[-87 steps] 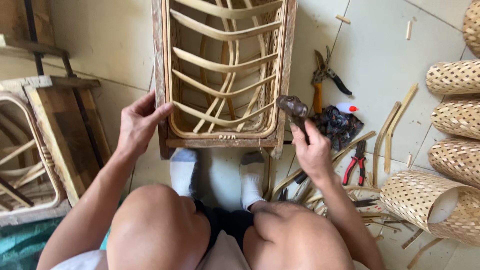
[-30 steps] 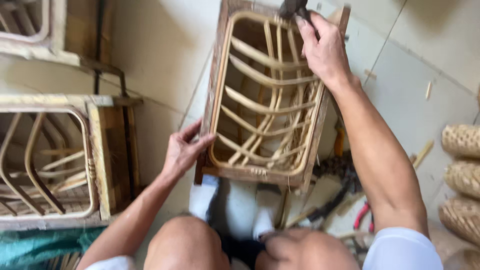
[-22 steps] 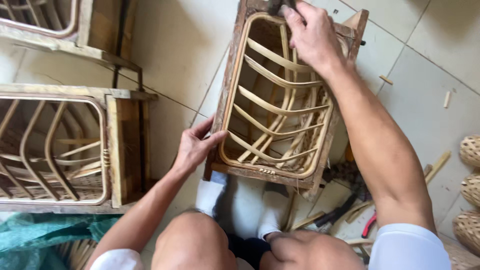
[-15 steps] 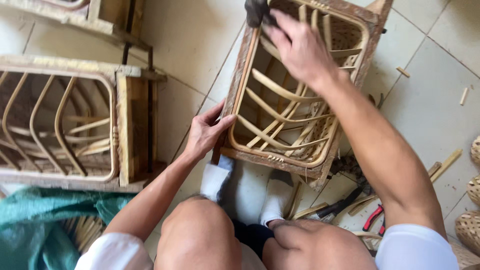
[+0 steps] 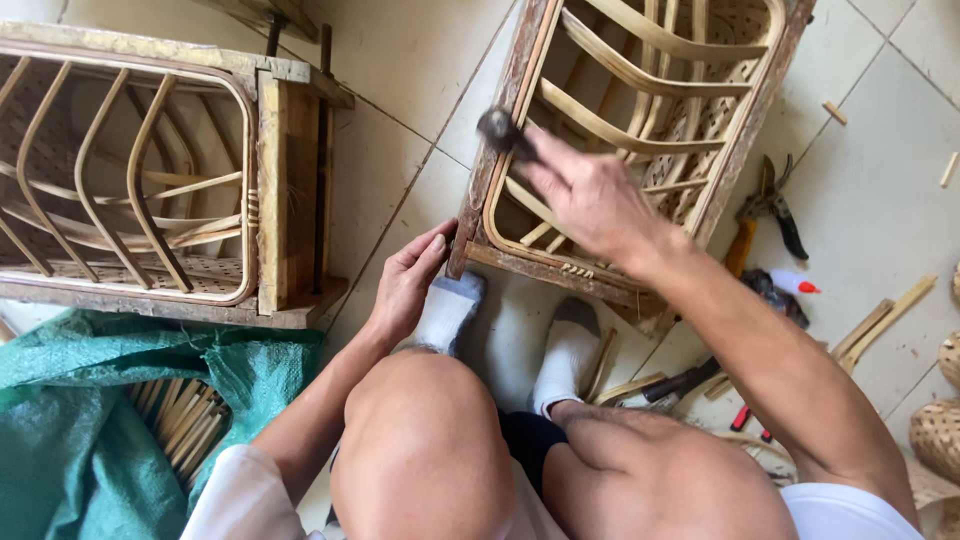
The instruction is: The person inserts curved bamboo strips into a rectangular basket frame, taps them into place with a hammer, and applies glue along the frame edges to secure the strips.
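A wooden frame with curved rattan slats (image 5: 640, 120) lies on the tiled floor in front of my socked feet. My right hand (image 5: 590, 195) is shut on a hammer; its dark head (image 5: 497, 128) hovers over the frame's left rail. My left hand (image 5: 408, 282) grips the frame's near left corner, thumb on the rail. The hammer's handle is hidden inside my fist.
A second rattan frame (image 5: 150, 180) lies at the left. A green sack (image 5: 110, 400) with bamboo strips sits at the lower left. Pruning shears (image 5: 775, 205), a small glue bottle (image 5: 795, 285), pliers and wood offcuts lie at the right. Woven baskets (image 5: 935, 435) show at the right edge.
My right hand has brought the hammer from the frame's far end down to its left rail near me. The view shifted left and down. My left hand stays on the near corner.
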